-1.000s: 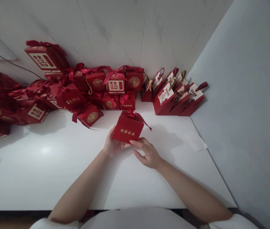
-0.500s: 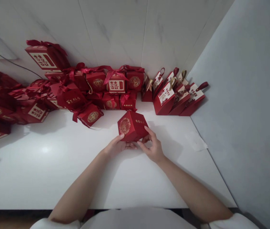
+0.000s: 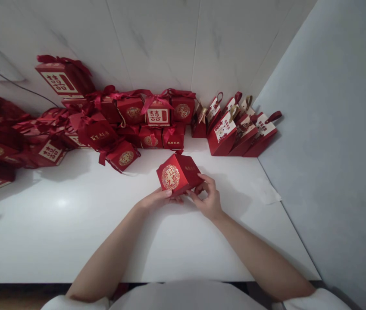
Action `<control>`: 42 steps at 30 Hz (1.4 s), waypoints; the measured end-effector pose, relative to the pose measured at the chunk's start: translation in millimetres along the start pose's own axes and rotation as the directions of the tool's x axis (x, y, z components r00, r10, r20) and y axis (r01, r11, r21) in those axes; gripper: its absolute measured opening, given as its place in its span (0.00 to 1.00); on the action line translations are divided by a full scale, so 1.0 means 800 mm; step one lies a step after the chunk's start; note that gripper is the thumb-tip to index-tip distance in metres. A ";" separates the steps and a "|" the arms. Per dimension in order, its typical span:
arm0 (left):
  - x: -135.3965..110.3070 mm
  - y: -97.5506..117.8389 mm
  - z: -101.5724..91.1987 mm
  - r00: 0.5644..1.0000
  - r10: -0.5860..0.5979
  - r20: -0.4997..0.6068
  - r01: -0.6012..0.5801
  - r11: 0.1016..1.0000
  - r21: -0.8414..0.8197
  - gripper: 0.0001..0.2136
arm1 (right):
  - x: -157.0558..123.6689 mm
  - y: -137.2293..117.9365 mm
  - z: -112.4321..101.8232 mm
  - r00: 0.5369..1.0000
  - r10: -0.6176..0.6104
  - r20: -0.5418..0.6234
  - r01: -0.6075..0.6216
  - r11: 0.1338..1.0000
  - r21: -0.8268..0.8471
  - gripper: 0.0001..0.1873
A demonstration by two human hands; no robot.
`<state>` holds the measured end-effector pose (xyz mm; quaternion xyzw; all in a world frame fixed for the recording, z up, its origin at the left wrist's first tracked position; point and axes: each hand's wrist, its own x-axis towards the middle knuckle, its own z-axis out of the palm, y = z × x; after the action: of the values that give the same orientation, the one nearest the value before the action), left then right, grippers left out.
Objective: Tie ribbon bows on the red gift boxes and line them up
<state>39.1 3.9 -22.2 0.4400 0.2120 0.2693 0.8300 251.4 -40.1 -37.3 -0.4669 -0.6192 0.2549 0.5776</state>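
Tilted between my two hands is a red gift box (image 3: 187,170) with a round gold emblem on its left face and small gold characters on its right face. My left hand (image 3: 158,200) grips its lower left edge, thumb on the emblem face and the other fingers beneath. On the other side, my right hand (image 3: 208,198) pinches the lower right edge and corner. The box's underside is hidden from me. Close behind it stand similar red boxes (image 3: 173,137) tied with ribbon.
Stacked red ribboned boxes (image 3: 73,82) line the back of the white table (image 3: 73,241) and its left side. Several red bags with ribbon loops (image 3: 223,133) stand at the back right. A white paper piece (image 3: 268,191) lies by the right wall (image 3: 338,142).
The held box has turned and tipped slightly, shifting a little left and toward me. Its gold emblem now catches the light. Both hands keep their hold.
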 end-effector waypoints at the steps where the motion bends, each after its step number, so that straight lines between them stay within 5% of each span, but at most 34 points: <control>1: -0.001 -0.001 -0.001 1.000 -0.003 -0.004 0.003 1.000 -0.001 0.24 | -0.001 0.001 0.001 1.000 0.004 -0.005 -0.004 1.000 0.004 0.32; 16: -0.005 0.004 -0.004 0.999 -0.052 -0.011 0.053 0.964 0.260 0.22 | -0.006 0.004 0.001 0.999 0.038 0.024 -0.038 0.999 -0.028 0.31; 21: -0.003 0.000 0.000 0.991 -0.013 -0.135 0.046 0.969 0.243 0.24 | -0.004 0.005 0.000 0.997 0.066 0.048 -0.064 0.997 -0.048 0.33; 24: 0.002 0.001 0.005 0.953 0.141 -0.267 -0.053 0.948 0.313 0.29 | 0.000 0.005 -0.001 0.985 0.128 0.112 -0.124 0.991 -0.043 0.35; 30: 0.011 0.002 0.008 0.788 0.446 -0.425 -0.154 0.810 0.565 0.42 | 0.006 0.013 0.004 0.947 0.243 0.209 -0.227 0.969 -0.096 0.40; 36: 0.010 0.003 0.006 0.781 0.482 -0.398 -0.188 0.788 0.586 0.52 | 0.004 0.019 0.003 0.944 0.206 0.256 -0.211 0.978 -0.010 0.40; 42: 0.006 0.009 0.015 0.757 0.556 -0.342 -0.205 0.699 0.685 0.49 | 0.006 0.016 -0.002 0.919 0.103 0.379 -0.231 0.922 0.310 0.30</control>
<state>48.0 3.2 -10.7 0.6268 0.4050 0.4684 0.4729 257.3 -30.7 -45.6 -0.3552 -0.6157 0.4896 0.5050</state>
